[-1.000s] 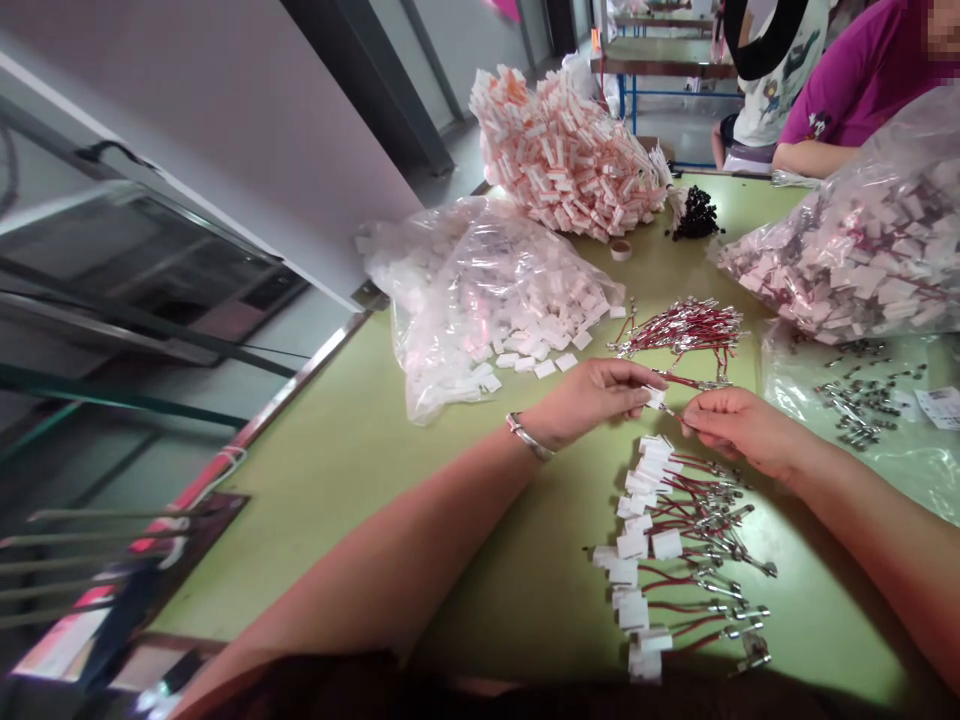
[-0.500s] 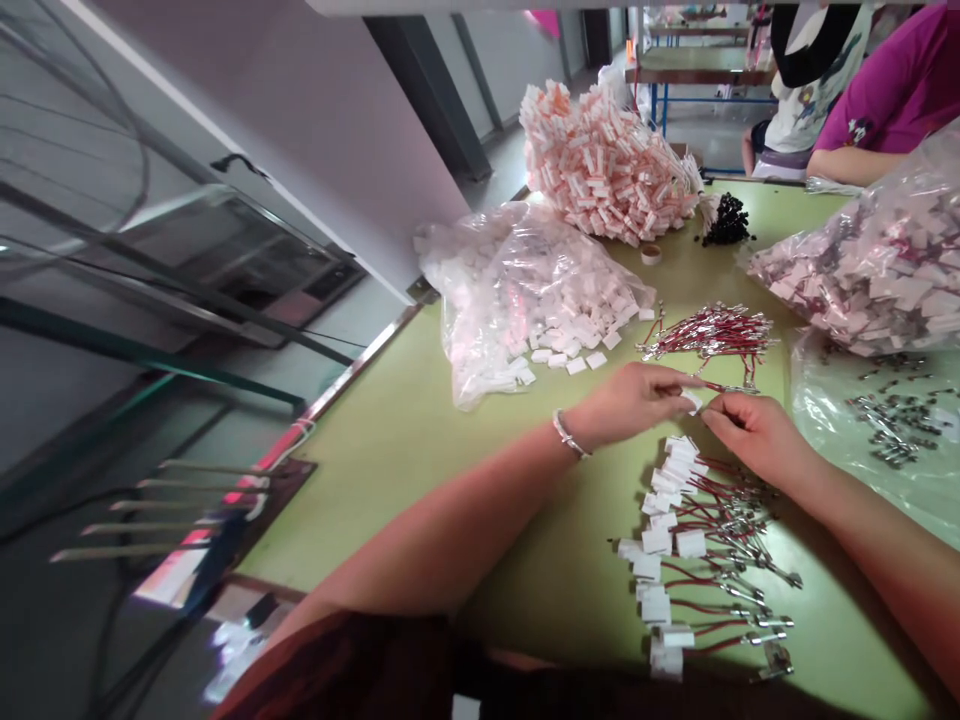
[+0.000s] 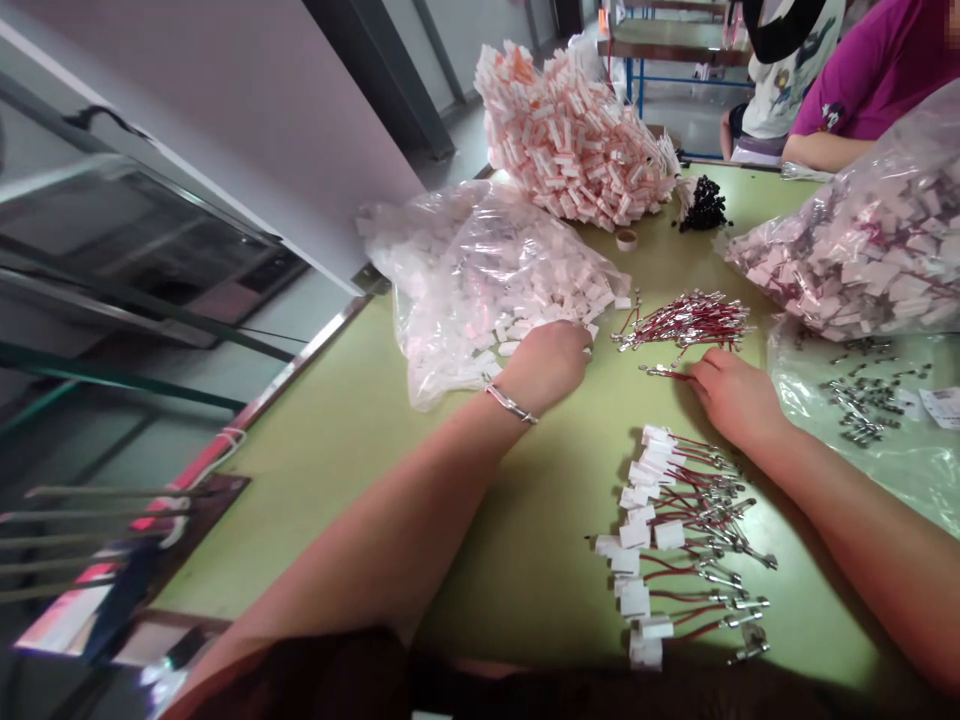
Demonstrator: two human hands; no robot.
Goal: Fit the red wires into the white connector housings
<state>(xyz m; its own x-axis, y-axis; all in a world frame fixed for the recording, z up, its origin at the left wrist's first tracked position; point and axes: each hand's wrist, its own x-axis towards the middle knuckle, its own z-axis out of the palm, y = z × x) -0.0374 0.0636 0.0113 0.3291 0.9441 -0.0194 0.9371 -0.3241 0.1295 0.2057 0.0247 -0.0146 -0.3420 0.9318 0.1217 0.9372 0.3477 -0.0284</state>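
Observation:
My left hand (image 3: 550, 362) reaches to the edge of the plastic bag of white connector housings (image 3: 577, 285), its fingers curled down among the loose pieces. The fingertips are mostly hidden, so what they grip does not show. Between the thumb and fingers of my right hand (image 3: 739, 395) is a short red wire (image 3: 671, 373) with metal terminals, pointing left. Just beyond it lies a pile of similar red wires (image 3: 690, 320). Nearer me, white housings with red wires (image 3: 636, 535) fitted in them lie in a column, metal ends to the right.
A heap of white and orange connector pieces (image 3: 574, 140) rises at the back, beside small black parts (image 3: 703, 205) and a tape roll (image 3: 626, 240). A big filled bag (image 3: 862, 255) and metal parts on plastic (image 3: 862, 405) are right. A person in a purple sleeve (image 3: 870, 70) sits beyond.
My left hand has left the white housing near my right hand and moved left to the bag's loose housings. My right hand now holds a red wire by the pile. The view has shifted slightly.

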